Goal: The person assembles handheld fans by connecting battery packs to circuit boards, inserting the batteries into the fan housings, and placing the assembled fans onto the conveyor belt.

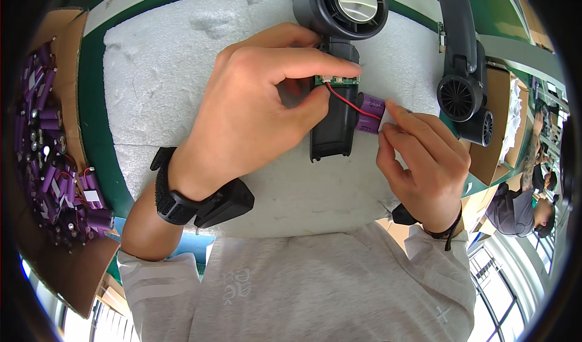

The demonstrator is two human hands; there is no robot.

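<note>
A black handheld fan [334,124] lies on white foam, its round head with a silver hub at the far end and its handle, uncovered, toward me. My left hand [254,93] grips the handle near its upper part, with thumb and forefinger beside a small green circuit board [339,80]. A red wire runs from the board to a purple cylindrical battery [370,113] just right of the handle. My right hand [424,154] pinches the battery's outer end, where a white patch [386,119] shows. The left hand's other fingers are partly hidden behind the handle.
At the left stands a cardboard box [73,87] full of purple batteries with wires. More black fans [459,69] lie at the right, near another cardboard box [500,124]. The foam pad [163,75] covers a green tabletop. Other people sit farther off at the right.
</note>
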